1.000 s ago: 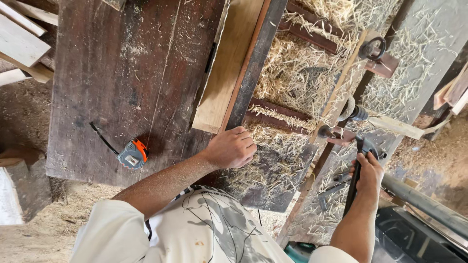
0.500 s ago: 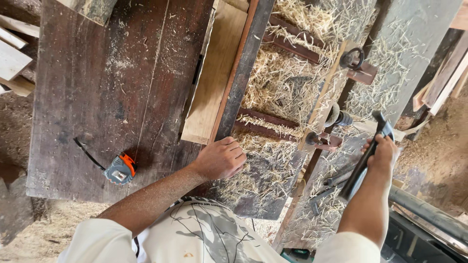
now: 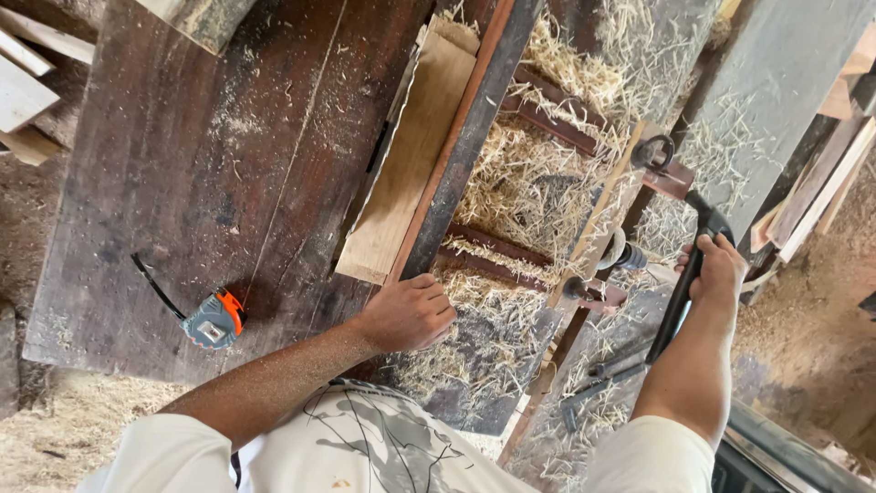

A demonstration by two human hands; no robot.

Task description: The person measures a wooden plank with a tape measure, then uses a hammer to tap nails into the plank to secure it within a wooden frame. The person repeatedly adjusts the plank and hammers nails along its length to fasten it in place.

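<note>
Plank (image 3: pixel 406 173) is lying on the worktop (image 3: pixel 210 173) against the machine's fence while we are pressing our left hand (image 3: pixel 408 313) loosely curled at its near end, probably steadying it, and our right hand (image 3: pixel 718 271) is gripping the black lever (image 3: pixel 686 283).

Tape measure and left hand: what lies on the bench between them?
In the head view, only bare dark bench top dusted with sawdust lies between the tape measure and the left hand. The pale plank sits farther up, out of that stretch.
</note>
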